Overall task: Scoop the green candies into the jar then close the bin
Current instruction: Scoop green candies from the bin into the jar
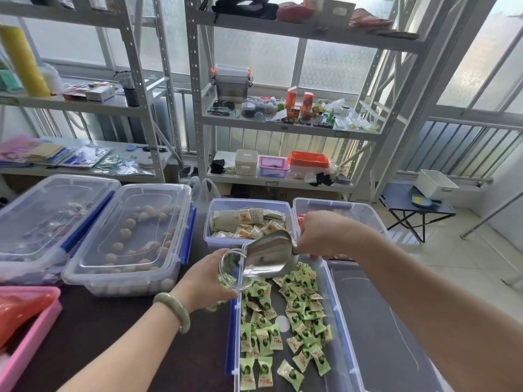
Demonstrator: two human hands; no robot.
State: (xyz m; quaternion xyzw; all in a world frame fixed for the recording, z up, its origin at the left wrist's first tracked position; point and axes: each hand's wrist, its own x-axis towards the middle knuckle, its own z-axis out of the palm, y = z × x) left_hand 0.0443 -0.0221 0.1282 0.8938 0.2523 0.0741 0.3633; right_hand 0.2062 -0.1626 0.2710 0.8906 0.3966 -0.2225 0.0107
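Observation:
My left hand grips a clear glass jar, tilted with its mouth toward the right, over the far left corner of the open bin. My right hand holds a metal scoop by its handle, its lip tipped against the jar's mouth. A few green candies show inside the jar. Green wrapped candies lie spread across the bin's floor below. The bin's clear lid lies just right of the bin, partly under my right forearm.
Two closed clear bins sit at the left, one with round brown sweets. An open bin of pale packets stands behind the scoop, another bin at its right. A pink tray sits at the near left. Metal shelves rise behind.

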